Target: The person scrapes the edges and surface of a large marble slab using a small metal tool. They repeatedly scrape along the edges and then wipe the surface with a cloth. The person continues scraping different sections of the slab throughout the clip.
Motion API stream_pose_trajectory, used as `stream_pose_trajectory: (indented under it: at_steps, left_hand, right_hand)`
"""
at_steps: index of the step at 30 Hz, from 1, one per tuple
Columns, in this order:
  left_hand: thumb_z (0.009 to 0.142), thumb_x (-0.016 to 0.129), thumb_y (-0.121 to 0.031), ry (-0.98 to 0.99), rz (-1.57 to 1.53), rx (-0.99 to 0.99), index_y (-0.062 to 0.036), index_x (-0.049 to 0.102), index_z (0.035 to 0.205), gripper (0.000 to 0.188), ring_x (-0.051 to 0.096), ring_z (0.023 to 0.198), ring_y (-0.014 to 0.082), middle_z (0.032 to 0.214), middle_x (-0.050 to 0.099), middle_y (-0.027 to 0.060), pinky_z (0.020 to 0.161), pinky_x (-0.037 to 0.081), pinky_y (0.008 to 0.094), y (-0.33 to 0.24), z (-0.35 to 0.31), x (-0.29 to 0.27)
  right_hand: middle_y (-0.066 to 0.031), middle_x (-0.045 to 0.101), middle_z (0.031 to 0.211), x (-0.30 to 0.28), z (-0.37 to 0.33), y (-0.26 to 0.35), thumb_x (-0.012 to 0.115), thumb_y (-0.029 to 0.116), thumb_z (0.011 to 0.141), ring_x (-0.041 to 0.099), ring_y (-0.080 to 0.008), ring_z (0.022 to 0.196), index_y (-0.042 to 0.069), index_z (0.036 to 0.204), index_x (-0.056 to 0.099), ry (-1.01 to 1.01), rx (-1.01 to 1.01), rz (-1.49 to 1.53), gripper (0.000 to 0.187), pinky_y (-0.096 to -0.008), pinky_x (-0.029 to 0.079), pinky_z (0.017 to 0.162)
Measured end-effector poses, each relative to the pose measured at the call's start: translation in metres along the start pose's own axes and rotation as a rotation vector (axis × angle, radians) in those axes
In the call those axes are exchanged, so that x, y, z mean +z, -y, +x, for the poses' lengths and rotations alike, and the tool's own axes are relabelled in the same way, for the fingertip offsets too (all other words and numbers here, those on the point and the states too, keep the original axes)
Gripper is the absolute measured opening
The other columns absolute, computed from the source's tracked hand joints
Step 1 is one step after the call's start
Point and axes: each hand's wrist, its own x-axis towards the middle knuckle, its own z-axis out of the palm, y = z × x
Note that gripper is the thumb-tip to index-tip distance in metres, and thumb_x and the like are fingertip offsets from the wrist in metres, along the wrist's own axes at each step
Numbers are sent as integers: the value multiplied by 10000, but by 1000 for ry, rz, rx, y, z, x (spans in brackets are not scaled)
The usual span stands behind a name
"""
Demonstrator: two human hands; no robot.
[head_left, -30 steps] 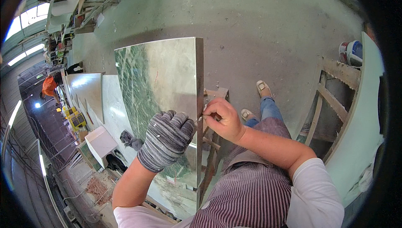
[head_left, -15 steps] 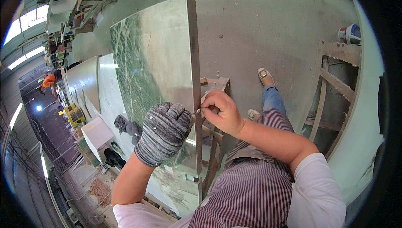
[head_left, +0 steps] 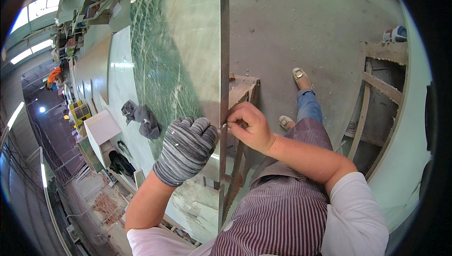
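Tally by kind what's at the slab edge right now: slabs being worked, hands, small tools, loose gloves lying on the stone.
Green marble slab: 1
Hands: 2, gloved left hand, bare right hand
Small tool in the right grip: 1
Dark loose gloves: 2
Total: 6

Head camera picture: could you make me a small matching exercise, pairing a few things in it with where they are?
Things:
1. left hand in a striped grey glove
2. bare right hand
3. grey rag
4. wooden stand

Places:
A. lying on the pale slab to the left
B. flat on the green marble slab face
C. on the floor beside the slab's edge
D. at the slab's edge, pinching a small tool

Pairs: 1-B, 2-D, 3-A, 4-C
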Motion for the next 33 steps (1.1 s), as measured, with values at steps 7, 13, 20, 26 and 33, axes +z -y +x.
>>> stream_pose_trajectory:
  at_steps: [7, 13, 20, 26, 33]
  left_hand:
    - [777, 721, -139, -22, 4, -17, -90, 618, 815, 120, 587, 732, 300, 856, 600, 89, 655, 451, 431, -18, -30, 15]
    - [796, 679, -172, -11, 29, -30, -94, 629, 840, 103, 583, 738, 296, 865, 593, 89, 662, 451, 431, -29, -52, 26]
    - [789, 709, -150, -31, 52, -39, -88, 621, 803, 108, 581, 721, 303, 850, 602, 93, 671, 448, 432, -40, -67, 32]
    - [786, 708, -146, -41, 34, -57, -89, 616, 809, 111, 582, 731, 300, 850, 598, 92, 672, 448, 437, -42, -72, 38]
    - [800, 716, -165, -46, 87, -88, -100, 605, 803, 129, 583, 745, 302, 823, 575, 85, 663, 440, 441, -41, -60, 35]
  right_hand:
    - [-97, 587, 916, 10, -27, 1, 721, -40, 780, 623, -225, 789, 43, 939, 614, 19, -4, 1, 209, -320, 526, 693]
    - [-96, 579, 937, 17, -48, -4, 716, -48, 786, 625, -216, 789, 45, 959, 610, 55, -35, -16, 223, -306, 527, 678]
    - [-101, 579, 945, 22, -62, -8, 716, -39, 784, 626, -235, 803, 46, 951, 613, 86, -66, -43, 213, -318, 530, 688]
    - [-107, 583, 943, 23, -67, -8, 715, -26, 785, 622, -256, 817, 46, 950, 614, 91, -45, -39, 206, -335, 521, 692]
    - [-109, 586, 917, 20, -57, -5, 714, -19, 786, 620, -259, 812, 49, 946, 611, 54, -47, -49, 202, -341, 518, 692]
